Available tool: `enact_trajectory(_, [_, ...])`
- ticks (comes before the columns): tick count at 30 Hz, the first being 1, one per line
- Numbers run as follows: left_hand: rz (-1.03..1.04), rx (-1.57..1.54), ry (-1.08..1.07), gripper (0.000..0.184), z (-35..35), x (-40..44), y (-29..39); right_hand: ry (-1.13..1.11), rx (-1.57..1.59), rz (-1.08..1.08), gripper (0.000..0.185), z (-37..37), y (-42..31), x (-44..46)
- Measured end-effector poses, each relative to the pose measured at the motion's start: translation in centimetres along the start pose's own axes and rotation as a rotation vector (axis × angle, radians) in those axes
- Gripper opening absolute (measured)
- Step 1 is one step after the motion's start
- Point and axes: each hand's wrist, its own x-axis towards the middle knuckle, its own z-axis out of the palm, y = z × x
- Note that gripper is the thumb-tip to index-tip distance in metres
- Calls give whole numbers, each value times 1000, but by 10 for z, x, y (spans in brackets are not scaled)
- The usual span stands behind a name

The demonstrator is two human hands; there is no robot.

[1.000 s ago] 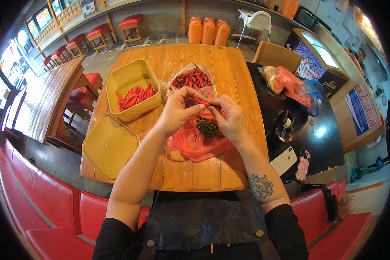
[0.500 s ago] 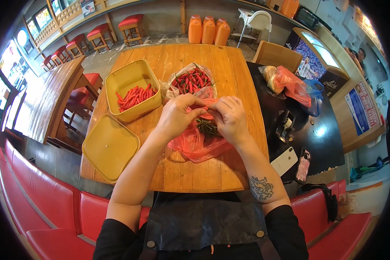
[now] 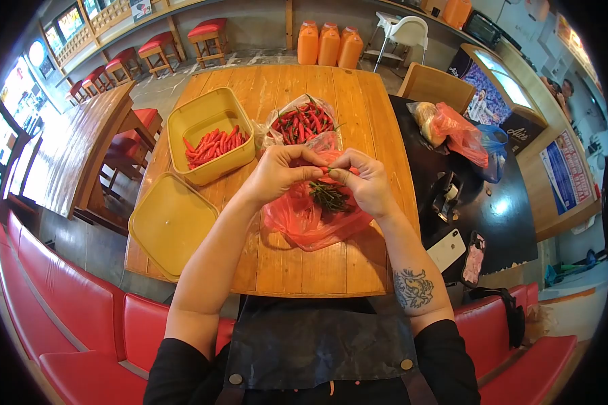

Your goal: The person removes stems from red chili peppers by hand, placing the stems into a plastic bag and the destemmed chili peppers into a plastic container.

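Note:
Between my two hands, over the middle of the wooden table, is a red chili [image 3: 325, 171]. My left hand [image 3: 282, 177] pinches it from one side, while my right hand [image 3: 363, 183] pinches at its greenish stem end. Below them spreads a translucent red plastic bag [image 3: 292, 224] with a pile of green stems [image 3: 330, 195] on it. Just beyond my fingers, a clear bag [image 3: 275, 138] holds red chilies [image 3: 305, 125] with stems. To the left, a yellow tub [image 3: 216, 170] contains stemless red chilies [image 3: 214, 147].
The tub's yellow lid [image 3: 172, 226] lies flat at the table's left edge. A black table [image 3: 500, 229] adjoins on the right, with a white phone [image 3: 446, 250], a pink-patterned phone case [image 3: 474, 258] and plastic bags [image 3: 461, 138]. Orange jugs [image 3: 328, 44] stand on the floor beyond.
My hands have tilted and their fingertips sit slightly differently, so the red chili between them shows more clearly. The view has shifted slightly; the tub, lid and bags stay in place.

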Motion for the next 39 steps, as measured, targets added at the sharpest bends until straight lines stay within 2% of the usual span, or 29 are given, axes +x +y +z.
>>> enact_trajectory(3, [-11,-80,-10,14,-1,0,-3,-12,134,87,3,0,-1,0])
enact_trajectory(7, [-14,-124,2,15,0,1,-3,9,165,103,3,5,-3,0])
enact_trajectory(9, [-28,-6,69,15,0,2,-1,123,-216,-120,7,10,-9,-1])
enact_trajectory(10, [-28,-7,69,15,-1,2,-1,122,-216,-119,7,10,-9,0])
enact_trajectory(12, [-52,8,70,15,-4,2,0,156,-558,-424,13,9,-6,3])
enact_trajectory(16, [-82,-17,39,15,-1,2,-4,134,-626,-451,15,5,-1,3])
enact_trajectory(18, [368,464,133,17,0,2,-3,148,-630,-458,14,4,-2,3])
enact_trajectory(22, [347,592,132,19,2,-2,5,132,-621,-448,13,3,-4,3])
enact_trajectory(24, [459,772,177,18,5,-3,7,125,-615,-456,12,2,-4,3])
enact_trajectory(27, [500,825,198,17,7,-3,4,119,-638,-498,12,1,-2,3])
enact_trajectory(37, [377,676,233,17,15,-2,-2,124,-608,-476,15,0,3,5])
enact_trajectory(39, [290,617,240,17,18,-2,-1,142,-600,-476,15,0,5,5])
